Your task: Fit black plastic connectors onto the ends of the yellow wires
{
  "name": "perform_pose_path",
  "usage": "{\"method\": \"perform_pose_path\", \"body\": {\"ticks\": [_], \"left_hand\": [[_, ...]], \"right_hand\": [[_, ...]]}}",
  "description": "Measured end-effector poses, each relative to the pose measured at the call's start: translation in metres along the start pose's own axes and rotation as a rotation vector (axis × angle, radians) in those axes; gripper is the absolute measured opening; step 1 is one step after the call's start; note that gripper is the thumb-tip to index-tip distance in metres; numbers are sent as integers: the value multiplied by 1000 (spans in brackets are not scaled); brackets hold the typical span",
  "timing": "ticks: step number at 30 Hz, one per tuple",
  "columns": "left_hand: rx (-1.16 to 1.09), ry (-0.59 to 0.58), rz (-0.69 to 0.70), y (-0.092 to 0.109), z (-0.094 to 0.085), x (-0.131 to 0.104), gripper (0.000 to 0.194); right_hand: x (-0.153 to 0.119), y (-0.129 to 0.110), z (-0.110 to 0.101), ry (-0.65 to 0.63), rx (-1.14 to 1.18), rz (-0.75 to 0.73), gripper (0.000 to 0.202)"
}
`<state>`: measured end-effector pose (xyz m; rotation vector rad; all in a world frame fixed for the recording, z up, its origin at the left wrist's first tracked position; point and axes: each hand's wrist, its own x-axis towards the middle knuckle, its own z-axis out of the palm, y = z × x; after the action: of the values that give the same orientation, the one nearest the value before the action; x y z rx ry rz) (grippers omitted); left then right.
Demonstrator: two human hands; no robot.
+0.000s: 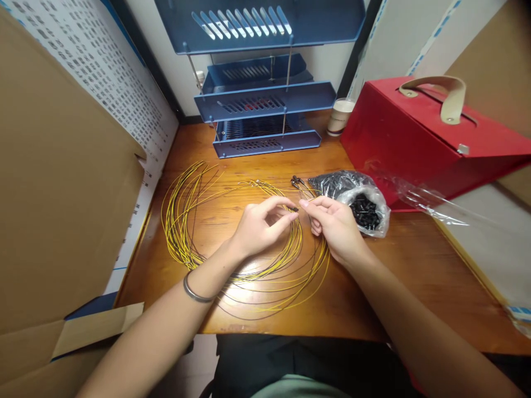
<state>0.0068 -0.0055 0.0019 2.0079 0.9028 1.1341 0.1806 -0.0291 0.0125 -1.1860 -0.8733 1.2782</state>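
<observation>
Between the thumb and index finger of my left hand (pixel 265 224) is a small black cap (pixel 292 209). My right hand (pixel 332 221) faces it from the right, its thumb and index finger pinched on the end of a thin yellow wire (pixel 314 194). A small gap lies between the cap and the right fingertips. Beneath both hands, loose coils of yellow and dark wire (pixel 178 221) spread over the wooden table. Just beyond my right hand lie several wire ends with black caps (pixel 296 181). An open plastic bag of small black caps (pixel 385 218) rests beside that hand.
A blue tiered tray rack (pixel 265 146) stands at the back of the wooden table (pixel 415 276). To its right are a paper cup (pixel 340 117) and a red box (pixel 415 138) with a beige handle. Cardboard (pixel 62 166) rises along the left side.
</observation>
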Motion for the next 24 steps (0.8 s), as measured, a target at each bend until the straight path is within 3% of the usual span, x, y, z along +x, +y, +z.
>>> {"method": "perform_pose_path", "body": {"ticks": [15, 24], "left_hand": [[132, -9, 47, -1, -2, 0, 12], [148, -11, 58, -1, -2, 0, 12]], "right_hand": [[-3, 3, 3, -85, -34, -21, 43], [-2, 1, 1, -44, -9, -26, 41]]}}
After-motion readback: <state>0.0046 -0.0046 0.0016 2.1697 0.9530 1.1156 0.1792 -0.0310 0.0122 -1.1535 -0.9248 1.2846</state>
